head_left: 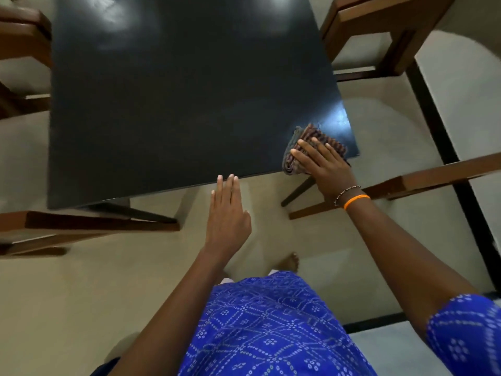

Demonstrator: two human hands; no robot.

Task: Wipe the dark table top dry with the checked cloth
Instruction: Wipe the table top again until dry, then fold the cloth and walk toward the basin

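The dark table top [176, 104] fills the upper middle of the head view, glossy, with light glare at its far end. A bunched checked cloth [311, 139], brown and grey, lies at the table's near right corner. My right hand [322, 164] presses flat on the cloth, fingers spread over it, wrist wearing an orange band and a bead bracelet. A lighter smear shows on the surface just beyond the cloth. My left hand [226, 213] hovers flat with fingers straight, its tips at the table's near edge, holding nothing.
Wooden chairs surround the table: one at far right [385, 25], one at near right [423, 180], one at near left [67, 226], one at far left [21, 36]. The pale tiled floor [81, 294] has a dark stripe at the right. My blue patterned dress and a bare foot are below.
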